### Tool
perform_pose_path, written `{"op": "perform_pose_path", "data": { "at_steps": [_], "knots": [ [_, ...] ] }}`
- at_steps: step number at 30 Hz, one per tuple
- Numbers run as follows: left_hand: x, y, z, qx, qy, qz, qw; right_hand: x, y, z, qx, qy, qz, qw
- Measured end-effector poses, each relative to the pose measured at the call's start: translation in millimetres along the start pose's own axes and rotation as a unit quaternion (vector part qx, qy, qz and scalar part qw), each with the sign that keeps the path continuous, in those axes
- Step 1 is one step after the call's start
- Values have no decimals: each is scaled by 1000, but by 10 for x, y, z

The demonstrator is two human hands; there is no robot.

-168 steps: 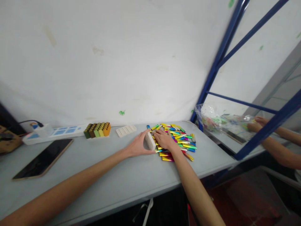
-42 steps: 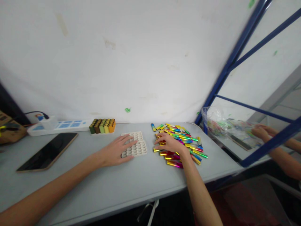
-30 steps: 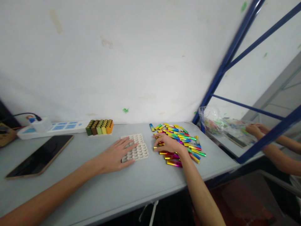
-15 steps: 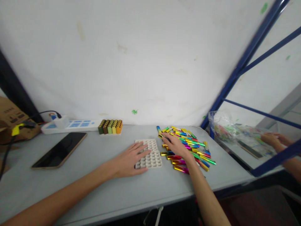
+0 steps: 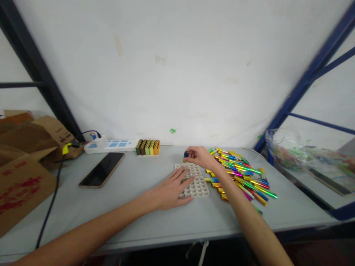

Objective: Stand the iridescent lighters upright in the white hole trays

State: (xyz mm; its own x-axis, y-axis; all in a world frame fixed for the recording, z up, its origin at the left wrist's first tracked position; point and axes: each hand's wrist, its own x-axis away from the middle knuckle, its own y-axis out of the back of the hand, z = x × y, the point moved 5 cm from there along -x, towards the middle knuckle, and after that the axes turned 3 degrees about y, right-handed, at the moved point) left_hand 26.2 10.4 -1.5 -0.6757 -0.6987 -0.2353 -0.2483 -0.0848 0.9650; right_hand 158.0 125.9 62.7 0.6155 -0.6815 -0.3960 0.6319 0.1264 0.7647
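Note:
My left hand (image 5: 173, 190) lies flat with fingers spread on a white tray (image 5: 202, 187) full of round holes. Between the pinched fingers of my right hand (image 5: 203, 156) is a short metallic tube (image 5: 186, 154), dark blue with some gold, held just above the tray's far edge. My fingers cover part of the tube, so its full length is hidden. Right of the tray is a loose pile of shiny metallic tubes (image 5: 246, 173) in gold, blue, green, red and magenta, partly behind my right forearm.
Against the wall stand a block of upright gold-topped tubes (image 5: 148, 147) and a white power strip (image 5: 119, 145). A phone (image 5: 102, 170) lies at the left, beside cardboard boxes (image 5: 24, 192) and a black cable (image 5: 52, 207). A blue metal post (image 5: 296, 96) and a plastic bag (image 5: 283, 151) are at the right.
My right hand has moved from the pile to the tray's far edge, now with a tube pinched in it. My left hand stays on the tray. The view has turned left.

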Motion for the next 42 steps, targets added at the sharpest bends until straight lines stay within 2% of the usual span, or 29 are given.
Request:
{"op": "perform_pose_path", "data": {
  "at_steps": [3,6,9,19,24,32,34,36,39,42],
  "knots": [
    [-1,9,-13,5,-5,-2,1000,-68,-200,-8,-12,13,-10,1000],
    [-11,7,-14,13,-13,-17,1000,-16,-399,-60,-15,30,-23,999],
    [-19,-16,-15,13,-15,-18,1000,51,-496,-124,7,43,-43,998],
    [-20,-39,-19,16,-15,-32,999,37,-487,-79,-6,9,-12,1000],
    [-17,-50,4,18,-25,-46,998,79,-481,-152,-7,6,6,1000],
    [-29,-77,48,3,-18,-10,1000,-27,-598,-138,42,-1,35,999],
    [-28,-79,75,-1,-21,-11,1000,-27,-543,-133,35,11,39,999],
    [-27,-79,115,-7,-22,-9,1000,20,-390,-175,3,22,28,999],
    [-23,-64,189,-9,-21,-1,1000,178,-8,-342,-16,-4,-4,1000],
    [-14,-28,254,-6,-25,2,1000,406,340,-493,56,-57,36,996]
  ]
}}
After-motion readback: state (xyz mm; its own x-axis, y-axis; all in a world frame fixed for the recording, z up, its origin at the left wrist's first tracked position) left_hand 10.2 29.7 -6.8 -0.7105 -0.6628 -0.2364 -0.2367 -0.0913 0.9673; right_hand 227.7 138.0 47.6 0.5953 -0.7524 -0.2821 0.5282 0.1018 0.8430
